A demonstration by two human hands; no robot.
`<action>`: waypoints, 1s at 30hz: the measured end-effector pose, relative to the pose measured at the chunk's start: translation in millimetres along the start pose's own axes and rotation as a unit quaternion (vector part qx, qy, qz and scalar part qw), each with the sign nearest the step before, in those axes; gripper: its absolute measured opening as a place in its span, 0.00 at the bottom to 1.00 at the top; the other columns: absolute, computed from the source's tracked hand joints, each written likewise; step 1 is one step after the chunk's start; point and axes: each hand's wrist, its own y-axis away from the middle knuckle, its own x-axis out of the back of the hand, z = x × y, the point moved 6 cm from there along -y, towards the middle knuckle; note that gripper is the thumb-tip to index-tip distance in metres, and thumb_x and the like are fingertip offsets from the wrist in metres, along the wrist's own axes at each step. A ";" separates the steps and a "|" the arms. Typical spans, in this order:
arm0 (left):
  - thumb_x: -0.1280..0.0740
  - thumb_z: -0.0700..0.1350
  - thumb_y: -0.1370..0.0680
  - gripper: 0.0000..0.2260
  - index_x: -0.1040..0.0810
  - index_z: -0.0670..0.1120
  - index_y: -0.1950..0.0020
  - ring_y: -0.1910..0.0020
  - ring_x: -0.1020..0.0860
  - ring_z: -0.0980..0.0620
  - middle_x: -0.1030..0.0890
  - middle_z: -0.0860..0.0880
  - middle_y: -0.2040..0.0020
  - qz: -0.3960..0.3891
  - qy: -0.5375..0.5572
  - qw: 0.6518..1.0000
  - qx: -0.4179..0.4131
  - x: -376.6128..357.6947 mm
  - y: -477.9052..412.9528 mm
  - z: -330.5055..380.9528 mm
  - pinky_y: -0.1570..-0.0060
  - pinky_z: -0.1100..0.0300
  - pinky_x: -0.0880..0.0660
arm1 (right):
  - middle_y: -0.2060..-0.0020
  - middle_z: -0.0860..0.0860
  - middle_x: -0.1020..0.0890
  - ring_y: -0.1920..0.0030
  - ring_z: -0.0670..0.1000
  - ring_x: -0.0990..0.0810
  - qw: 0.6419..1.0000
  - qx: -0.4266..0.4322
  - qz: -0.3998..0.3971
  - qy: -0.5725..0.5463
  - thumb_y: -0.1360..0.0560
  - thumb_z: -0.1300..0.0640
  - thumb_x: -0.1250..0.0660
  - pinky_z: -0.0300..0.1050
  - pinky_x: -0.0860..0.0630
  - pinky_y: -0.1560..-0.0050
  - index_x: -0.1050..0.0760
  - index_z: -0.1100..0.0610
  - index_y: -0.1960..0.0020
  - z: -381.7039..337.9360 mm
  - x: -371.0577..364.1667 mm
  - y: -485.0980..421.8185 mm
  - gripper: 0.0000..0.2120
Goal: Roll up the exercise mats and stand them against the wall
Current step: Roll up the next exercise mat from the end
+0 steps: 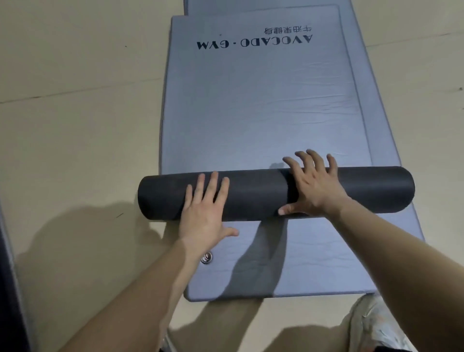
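Note:
A grey exercise mat (251, 100) printed "AVOCADO · GYM" lies flat on the floor ahead of me. Its near end is wound into a dark roll (371, 191) that lies crosswise. My left hand (203, 211) rests palm down on the left part of the roll, fingers pointing away from me. My right hand (313, 186) is spread over the middle of the roll, with its fingers draped past the far side and its thumb on the near side. Neither hand closes around the roll. The roll sits on top of a second grey mat (313, 263), which reaches toward my knees.
A round metal eyelet (206, 257) sits in the lower mat near my left wrist. A third grey mat (251, 3) shows at the far end. Beige floor (75, 125) lies on both sides. A dark edge (7, 276) runs along the left border.

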 end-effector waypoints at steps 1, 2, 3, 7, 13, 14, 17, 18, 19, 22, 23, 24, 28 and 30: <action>0.30 0.74 0.34 0.58 0.58 0.50 0.17 0.18 0.57 0.40 0.55 0.46 0.16 -0.021 -0.003 1.000 -0.002 -3.5 -19.7 -4.4 0.21 0.42 0.56 | 0.21 0.58 0.38 0.21 0.62 0.43 0.999 0.000 0.049 -0.007 0.37 0.21 0.34 0.70 0.48 0.23 0.43 0.50 0.20 -0.7 -1.0 2.3 0.55; 0.30 0.75 0.35 0.59 0.58 0.50 0.17 0.18 0.56 0.42 0.54 0.47 0.16 -0.033 -0.002 0.999 -0.010 -0.3 -40.2 -8.9 0.21 0.43 0.56 | 0.23 0.59 0.34 0.23 0.63 0.38 0.996 -0.001 0.087 -0.011 0.37 0.21 0.34 0.70 0.44 0.24 0.37 0.51 0.22 -1.0 -8.0 8.4 0.53; 0.30 0.76 0.37 0.60 0.57 0.51 0.17 0.18 0.54 0.42 0.52 0.47 0.16 -0.033 0.000 0.999 -0.021 6.0 -59.0 -13.9 0.21 0.44 0.54 | 0.24 0.61 0.33 0.24 0.65 0.37 0.994 0.001 0.106 -0.002 0.40 0.22 0.31 0.70 0.45 0.25 0.37 0.53 0.22 -0.6 -20.2 13.7 0.56; 0.32 0.77 0.38 0.60 0.55 0.49 0.17 0.19 0.50 0.41 0.48 0.47 0.17 -0.007 -0.008 0.997 -0.075 11.8 -80.0 -21.2 0.21 0.42 0.51 | 0.24 0.64 0.35 0.24 0.68 0.38 0.992 0.002 0.106 0.070 0.45 0.51 0.16 0.72 0.49 0.28 0.44 0.55 0.19 4.6 -43.0 -1.0 0.62; 0.22 0.63 0.39 0.50 0.39 0.51 0.22 0.30 0.31 0.41 0.31 0.48 0.26 0.076 -0.031 0.993 -0.084 18.7 -59.8 -8.7 0.28 0.45 0.38 | 0.41 0.59 0.24 0.43 0.65 0.25 0.993 0.003 0.092 0.077 0.44 0.47 0.20 0.63 0.30 0.39 0.33 0.51 0.27 8.0 -13.7 -6.7 0.48; 0.23 0.63 0.40 0.50 0.39 0.52 0.22 0.31 0.30 0.43 0.31 0.50 0.27 0.049 -0.019 0.995 -0.085 21.8 -55.9 -6.0 0.29 0.46 0.37 | 0.42 0.57 0.24 0.44 0.64 0.24 0.996 0.004 0.058 0.068 0.44 0.44 0.21 0.62 0.29 0.39 0.34 0.49 0.27 6.0 -9.0 0.5 0.48; 0.24 0.63 0.41 0.50 0.40 0.55 0.23 0.36 0.26 0.45 0.29 0.53 0.31 -0.067 0.023 0.992 -0.101 14.5 -20.2 7.5 0.36 0.50 0.30 | 0.37 0.50 0.26 0.39 0.58 0.24 0.997 0.045 -0.049 0.038 0.39 0.41 0.25 0.55 0.31 0.34 0.40 0.45 0.25 0.6 -13.1 37.9 0.47; 0.23 0.63 0.42 0.50 0.39 0.56 0.24 0.38 0.25 0.45 0.28 0.53 0.33 -0.105 0.044 0.988 -0.107 9.4 -7.7 11.5 0.39 0.50 0.28 | 0.35 0.49 0.26 0.36 0.57 0.25 0.996 0.054 -0.063 0.022 0.38 0.41 0.25 0.53 0.32 0.32 0.41 0.44 0.24 0.9 -17.4 52.2 0.47; 0.22 0.63 0.42 0.49 0.38 0.57 0.24 0.38 0.24 0.46 0.27 0.54 0.34 -0.139 0.059 0.982 -0.110 6.9 0.1 14.5 0.41 0.51 0.27 | 0.32 0.49 0.27 0.33 0.56 0.27 0.996 0.056 -0.063 0.013 0.37 0.41 0.24 0.53 0.34 0.30 0.42 0.45 0.22 0.4 -21.8 66.1 0.49; 0.18 0.62 0.42 0.51 0.37 0.59 0.23 0.35 0.25 0.46 0.24 0.53 0.32 -0.216 0.113 0.966 -0.080 14.5 -7.1 10.6 0.38 0.51 0.27 | 0.26 0.58 0.30 0.27 0.64 0.32 0.998 0.037 -0.013 0.040 0.44 0.36 0.17 0.63 0.38 0.25 0.42 0.53 0.20 -9.5 -40.6 99.9 0.61; 0.18 0.61 0.42 0.52 0.37 0.59 0.22 0.33 0.25 0.47 0.24 0.53 0.30 -0.221 0.135 0.964 -0.065 14.5 -10.4 8.1 0.35 0.51 0.28 | 0.25 0.61 0.31 0.26 0.67 0.34 0.999 0.027 0.008 0.032 0.47 0.33 0.16 0.67 0.39 0.26 0.43 0.54 0.19 -13.3 -47.7 105.6 0.66; 0.18 0.61 0.42 0.52 0.37 0.59 0.21 0.32 0.26 0.47 0.25 0.54 0.28 -0.212 0.152 0.964 -0.050 14.7 -8.2 6.5 0.33 0.51 0.30 | 0.24 0.62 0.33 0.25 0.68 0.36 0.999 0.024 0.008 0.028 0.50 0.29 0.18 0.70 0.40 0.26 0.45 0.54 0.18 -16.4 -53.2 106.8 0.70; 0.22 0.59 0.31 0.33 0.25 0.54 0.28 0.31 0.27 0.44 0.24 0.49 0.30 0.115 0.108 0.987 0.017 24.3 36.8 -1.4 0.29 0.44 0.34 | 0.21 0.59 0.40 0.20 0.65 0.45 1.000 0.023 -0.001 -0.003 0.46 0.21 0.25 0.68 0.49 0.23 0.52 0.49 0.17 -10.0 -26.9 68.5 0.69; 0.25 0.59 0.28 0.32 0.25 0.49 0.27 0.28 0.29 0.40 0.25 0.44 0.28 0.198 0.090 0.976 0.014 13.2 51.4 2.8 0.29 0.42 0.34 | 0.21 0.58 0.41 0.19 0.64 0.47 0.999 0.013 0.025 -0.014 0.43 0.20 0.28 0.68 0.51 0.24 0.49 0.50 0.18 -7.8 -6.8 44.0 0.65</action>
